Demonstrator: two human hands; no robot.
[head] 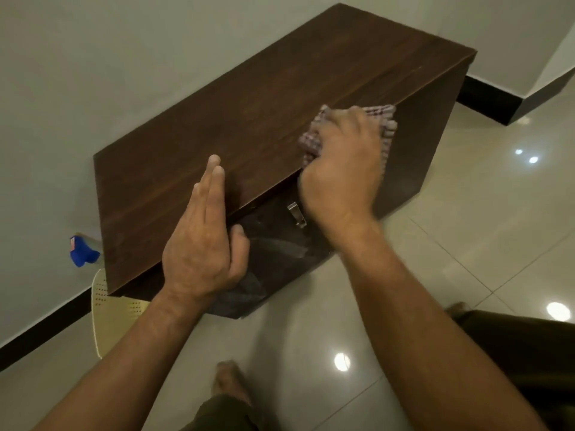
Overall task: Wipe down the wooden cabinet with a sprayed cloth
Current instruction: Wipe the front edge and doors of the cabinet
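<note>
At frame centre, the left hand (202, 244) lies flat and open on the cabinet (249, 119) top's near edge. Just beyond, the right hand (342, 163) presses the cloth (385, 119), its grip closed over it, cloth showing past the fingertips.

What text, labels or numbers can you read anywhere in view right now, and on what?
None can be read.
Blue spray bottle head, on the floor left of the wooden cabinet: a small red-and-white label, too blurred to read.
Checked cloth under the right hand: pattern only, no text.
</note>
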